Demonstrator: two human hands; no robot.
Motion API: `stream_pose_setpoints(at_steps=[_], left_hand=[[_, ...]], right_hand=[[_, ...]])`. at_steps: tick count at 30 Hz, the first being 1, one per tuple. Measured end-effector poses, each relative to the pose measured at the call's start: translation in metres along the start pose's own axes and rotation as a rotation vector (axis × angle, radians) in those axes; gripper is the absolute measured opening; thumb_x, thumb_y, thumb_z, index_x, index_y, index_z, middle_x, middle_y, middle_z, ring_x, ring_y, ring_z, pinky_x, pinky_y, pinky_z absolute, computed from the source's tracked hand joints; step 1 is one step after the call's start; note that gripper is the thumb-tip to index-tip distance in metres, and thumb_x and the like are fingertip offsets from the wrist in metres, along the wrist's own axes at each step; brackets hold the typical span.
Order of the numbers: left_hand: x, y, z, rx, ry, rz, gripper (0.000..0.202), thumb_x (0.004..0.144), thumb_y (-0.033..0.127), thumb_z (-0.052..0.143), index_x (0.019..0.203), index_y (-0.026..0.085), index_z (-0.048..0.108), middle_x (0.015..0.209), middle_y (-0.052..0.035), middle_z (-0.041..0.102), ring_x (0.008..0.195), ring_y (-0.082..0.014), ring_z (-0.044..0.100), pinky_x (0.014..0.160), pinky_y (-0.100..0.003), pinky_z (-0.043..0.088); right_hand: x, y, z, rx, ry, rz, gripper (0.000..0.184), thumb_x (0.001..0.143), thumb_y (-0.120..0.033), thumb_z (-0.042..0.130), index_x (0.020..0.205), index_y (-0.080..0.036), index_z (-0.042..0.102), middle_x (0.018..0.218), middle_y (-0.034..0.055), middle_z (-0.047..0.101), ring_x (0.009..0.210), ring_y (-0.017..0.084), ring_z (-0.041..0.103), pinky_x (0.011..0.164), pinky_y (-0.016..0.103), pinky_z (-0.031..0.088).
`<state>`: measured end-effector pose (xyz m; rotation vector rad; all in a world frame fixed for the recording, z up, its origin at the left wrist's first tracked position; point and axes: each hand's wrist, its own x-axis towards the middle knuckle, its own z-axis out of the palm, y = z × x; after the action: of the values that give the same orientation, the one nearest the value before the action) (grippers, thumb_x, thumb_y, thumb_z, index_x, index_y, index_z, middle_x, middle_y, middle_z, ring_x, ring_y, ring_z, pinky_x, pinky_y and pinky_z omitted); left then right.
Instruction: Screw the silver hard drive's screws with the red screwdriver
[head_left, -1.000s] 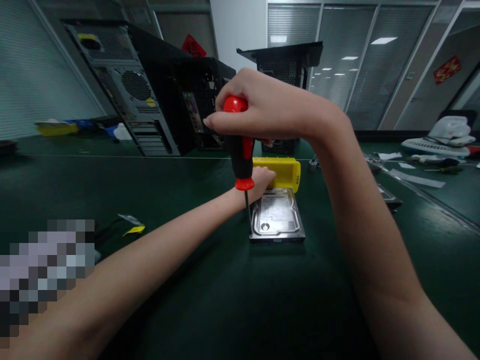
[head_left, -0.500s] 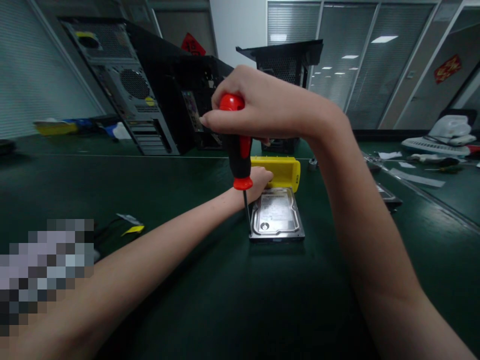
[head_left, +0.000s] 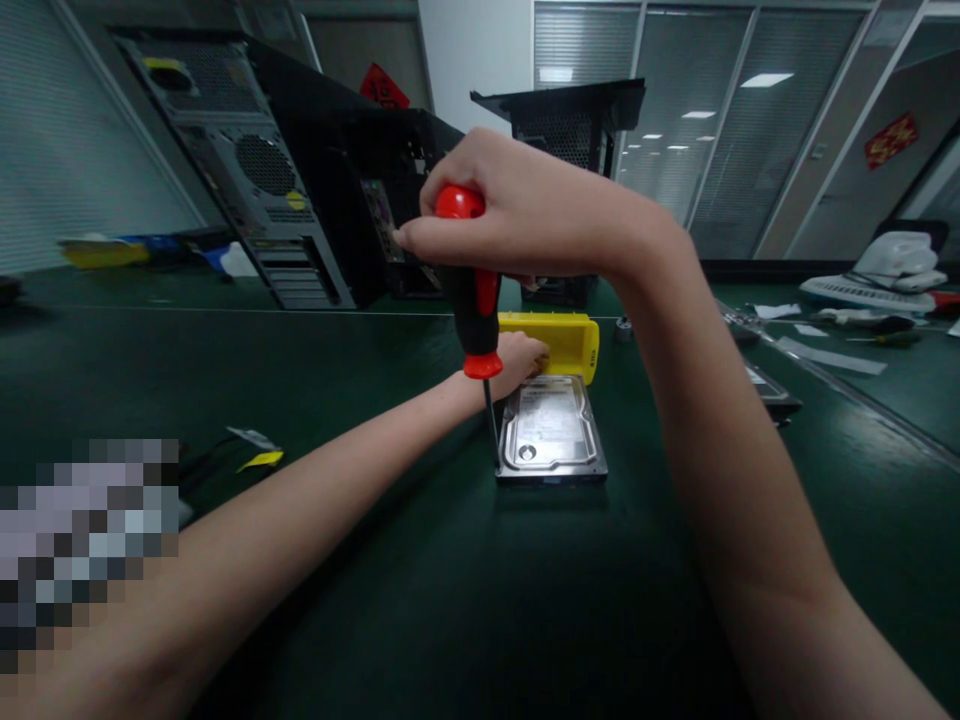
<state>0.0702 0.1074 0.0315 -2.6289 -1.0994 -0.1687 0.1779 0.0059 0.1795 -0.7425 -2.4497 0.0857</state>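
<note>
A red and black screwdriver [head_left: 474, 310] stands nearly upright, its handle wrapped by my right hand [head_left: 502, 205]. The shaft's tip meets the near left corner of a silver hard drive [head_left: 551, 425], which lies flat on the dark green table. Behind the screwdriver, my left hand [head_left: 521, 358] is at the drive's far left edge, reaching to the front of a yellow plastic tray [head_left: 571, 345]. Its fingers are curled, and whatever they hold is hidden.
Computer cases [head_left: 292, 180] stand along the back left. A second hard drive [head_left: 772, 392] lies to the right of my right forearm. A small metal part [head_left: 623, 328] sits beside the tray. Loose tools [head_left: 877, 322] and paper strips lie at the far right.
My left fingers have bent downward a little at the tray. The screwdriver stays on the same corner of the drive; the whole view has shifted slightly.
</note>
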Motion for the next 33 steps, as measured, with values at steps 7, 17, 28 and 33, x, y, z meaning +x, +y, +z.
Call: stream_pose_setpoints(at_steps=[7, 17, 28, 33], left_hand=[[0.004, -0.007, 0.008, -0.04, 0.018, 0.077, 0.029, 0.089, 0.019, 0.05, 0.109, 0.018, 0.071, 0.105, -0.0074, 0.073, 0.093, -0.0205, 0.069, 0.079, -0.027, 0.049], [0.004, -0.004, 0.008, -0.034, 0.046, 0.063, 0.027, 0.088, 0.016, 0.052, 0.107, 0.017, 0.071, 0.1, -0.0069, 0.074, 0.089, -0.0176, 0.069, 0.08, -0.024, 0.05], [0.004, -0.006, 0.012, -0.171, 0.088, 0.01, 0.028, 0.084, 0.013, 0.056, 0.108, 0.013, 0.07, 0.104, -0.0089, 0.073, 0.095, -0.0199, 0.069, 0.087, -0.029, 0.051], [0.004, -0.005, 0.013, -0.159, 0.039, 0.0, 0.031, 0.084, 0.012, 0.055, 0.111, 0.015, 0.07, 0.105, -0.0095, 0.073, 0.096, -0.0222, 0.069, 0.089, -0.032, 0.05]], right_hand=[[0.002, 0.004, 0.001, -0.006, 0.011, 0.014, 0.026, 0.086, -0.035, 0.05, 0.068, -0.015, 0.052, 0.064, -0.0002, 0.05, 0.052, 0.006, 0.041, 0.045, 0.021, 0.028], [0.001, 0.002, 0.0, -0.018, 0.005, 0.032, 0.024, 0.086, -0.035, 0.051, 0.071, -0.016, 0.056, 0.065, 0.0008, 0.053, 0.052, 0.007, 0.042, 0.044, 0.022, 0.031], [0.001, 0.003, 0.001, -0.008, 0.0, 0.039, 0.025, 0.085, -0.037, 0.05, 0.072, -0.018, 0.058, 0.07, 0.002, 0.061, 0.053, 0.007, 0.049, 0.045, 0.021, 0.036], [0.001, 0.002, 0.002, -0.03, 0.013, 0.035, 0.025, 0.084, -0.038, 0.05, 0.072, -0.018, 0.059, 0.07, 0.0019, 0.059, 0.054, 0.008, 0.048, 0.046, 0.022, 0.035]])
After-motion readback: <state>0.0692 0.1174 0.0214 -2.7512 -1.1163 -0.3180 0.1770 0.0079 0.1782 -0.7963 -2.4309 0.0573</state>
